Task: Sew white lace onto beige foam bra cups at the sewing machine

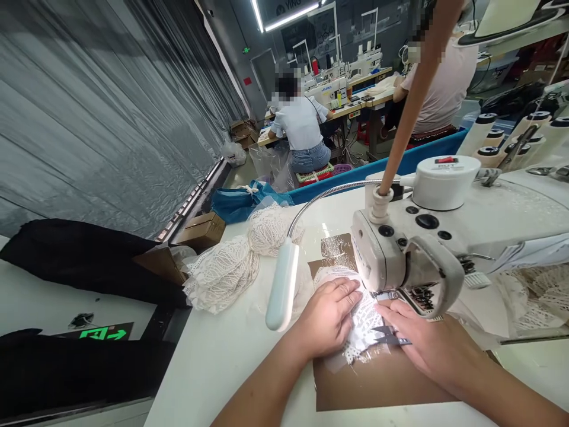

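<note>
White lace fabric lies under the needle area of a white sewing machine, lit brightly. My left hand rests on the lace, left of the needle area, its fingers pressed together and pointing right. On the other side, my right hand is closed around small dark thread snips, whose blades point left over the lace. The fingertips of my right hand are near the fabric's right edge. Beneath the lace is a brown board on the white table.
Lace stacks sit left of a lamp on a flexible neck. A brown pole rises from the machine. Thread cones stand at the right. Behind the table, two people sit near other sewing machines.
</note>
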The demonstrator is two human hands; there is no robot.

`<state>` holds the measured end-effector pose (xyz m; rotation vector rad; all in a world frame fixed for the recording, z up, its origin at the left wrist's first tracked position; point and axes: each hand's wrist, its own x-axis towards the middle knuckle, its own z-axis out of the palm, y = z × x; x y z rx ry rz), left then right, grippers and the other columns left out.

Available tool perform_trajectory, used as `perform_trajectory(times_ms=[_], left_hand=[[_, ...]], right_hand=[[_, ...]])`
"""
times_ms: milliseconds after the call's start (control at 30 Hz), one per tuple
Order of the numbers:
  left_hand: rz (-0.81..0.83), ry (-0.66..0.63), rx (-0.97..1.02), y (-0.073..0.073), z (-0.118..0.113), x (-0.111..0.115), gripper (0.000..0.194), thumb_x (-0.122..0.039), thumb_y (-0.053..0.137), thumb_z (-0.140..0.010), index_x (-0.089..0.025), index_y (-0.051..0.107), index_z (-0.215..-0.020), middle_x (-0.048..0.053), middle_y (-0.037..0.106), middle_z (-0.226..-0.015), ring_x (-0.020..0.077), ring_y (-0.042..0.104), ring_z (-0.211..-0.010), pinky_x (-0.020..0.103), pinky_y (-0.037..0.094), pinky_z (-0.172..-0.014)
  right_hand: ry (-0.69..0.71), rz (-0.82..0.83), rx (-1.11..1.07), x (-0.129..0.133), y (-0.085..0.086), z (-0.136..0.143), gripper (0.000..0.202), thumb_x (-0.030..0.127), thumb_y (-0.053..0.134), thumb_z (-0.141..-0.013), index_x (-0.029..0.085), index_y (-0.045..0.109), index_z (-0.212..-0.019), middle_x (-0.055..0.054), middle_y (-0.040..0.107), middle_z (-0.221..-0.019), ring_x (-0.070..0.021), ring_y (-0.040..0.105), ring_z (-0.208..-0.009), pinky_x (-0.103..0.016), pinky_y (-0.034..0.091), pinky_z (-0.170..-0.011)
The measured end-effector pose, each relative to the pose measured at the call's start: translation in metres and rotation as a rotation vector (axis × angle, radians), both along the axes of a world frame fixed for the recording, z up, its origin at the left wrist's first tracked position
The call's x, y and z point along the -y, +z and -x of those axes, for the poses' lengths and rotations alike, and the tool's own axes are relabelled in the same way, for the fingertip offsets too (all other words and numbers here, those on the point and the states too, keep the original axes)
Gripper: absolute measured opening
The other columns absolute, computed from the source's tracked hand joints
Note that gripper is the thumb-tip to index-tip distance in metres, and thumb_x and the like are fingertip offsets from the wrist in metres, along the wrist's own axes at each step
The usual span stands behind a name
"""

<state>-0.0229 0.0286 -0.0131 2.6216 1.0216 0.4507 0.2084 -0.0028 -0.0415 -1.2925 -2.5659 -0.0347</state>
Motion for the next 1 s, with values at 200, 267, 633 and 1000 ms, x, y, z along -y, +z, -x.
perform_trajectory(times_ms=[200, 267, 633, 1000], left_hand=[[-0.037, 0.087, 0.018, -0.002, -0.002, 0.006, 0.037, -0.023, 0.047, -0.089, -0.013, 0.059, -0.123, 0.017, 0.056, -0.13, 0.0293, 0.05, -0.12, 0.048, 0.041, -0.104], [-0.034, 0.143, 0.021, -0.001, -0.002, 0.008, 0.038, -0.027, 0.049, -0.09, -0.012, 0.058, -0.123, 0.018, 0.054, -0.131, 0.0301, 0.049, -0.12, 0.047, 0.04, -0.104], [0.281, -0.012, 0.085, 0.021, -0.006, 0.087, 0.05, -0.04, 0.07, -0.075, -0.018, 0.06, -0.118, 0.014, 0.056, -0.123, 0.0302, 0.053, -0.108, 0.042, 0.044, -0.096], [1.052, 0.539, 0.926, 0.023, 0.013, 0.1, 0.057, -0.046, 0.073, -0.076, -0.014, 0.061, -0.122, 0.011, 0.064, -0.109, 0.0214, 0.059, -0.098, 0.033, 0.046, -0.088]], right_hand=[[-0.029, 0.093, 0.034, -0.001, -0.004, -0.001, 0.061, 0.008, 0.039, -0.071, 0.024, 0.061, -0.125, -0.01, 0.073, -0.103, -0.0255, 0.071, -0.072, -0.031, 0.052, -0.045], [-0.042, 0.2, -0.015, -0.001, -0.008, -0.004, 0.062, 0.008, 0.038, -0.072, 0.024, 0.06, -0.128, -0.009, 0.072, -0.106, -0.0253, 0.071, -0.074, -0.034, 0.055, -0.051], [0.005, 0.577, -0.499, 0.001, 0.012, -0.003, 0.043, 0.037, 0.05, -0.09, 0.023, 0.057, -0.131, -0.009, 0.065, -0.126, -0.026, 0.063, -0.112, -0.04, 0.053, -0.092], [0.177, 0.415, -0.572, 0.021, 0.022, 0.001, 0.043, 0.029, 0.055, -0.085, 0.025, 0.062, -0.127, -0.007, 0.07, -0.117, -0.0248, 0.07, -0.098, -0.032, 0.059, -0.078]])
